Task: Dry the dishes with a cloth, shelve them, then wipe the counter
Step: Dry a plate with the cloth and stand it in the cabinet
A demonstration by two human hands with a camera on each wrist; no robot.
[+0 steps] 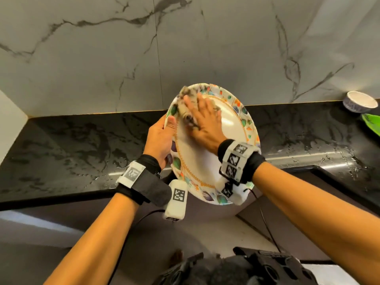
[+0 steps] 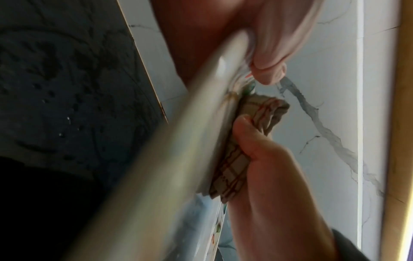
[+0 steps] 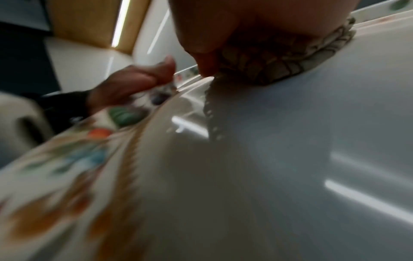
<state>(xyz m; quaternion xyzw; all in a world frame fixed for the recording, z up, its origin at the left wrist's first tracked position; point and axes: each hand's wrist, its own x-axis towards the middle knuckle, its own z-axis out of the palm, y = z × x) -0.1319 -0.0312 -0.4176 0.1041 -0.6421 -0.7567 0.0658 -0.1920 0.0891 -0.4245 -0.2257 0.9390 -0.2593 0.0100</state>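
Note:
A large white plate [image 1: 205, 161] with a coloured patterned rim is held tilted above the black counter [image 1: 82, 153]. My left hand [image 1: 162, 138] grips its left rim, thumb on the front face and fingers behind. My right hand [image 1: 203, 122] lies flat with straight, spread fingers and presses a checked cloth [image 1: 186, 112] against the plate's upper left face. In the left wrist view the cloth [image 2: 234, 167] sits between the right hand [image 2: 274, 176] and the plate [image 2: 178, 141]. The right wrist view shows the bunched cloth [image 3: 279, 58] on the wet white plate [image 3: 268, 159].
The counter carries water drops and streaks. A small white bowl [image 1: 359, 101] with a blue pattern stands at the far right by the marble wall [image 1: 102, 48]. A green object [image 1: 372, 124] lies just in front of the bowl, cut by the frame edge.

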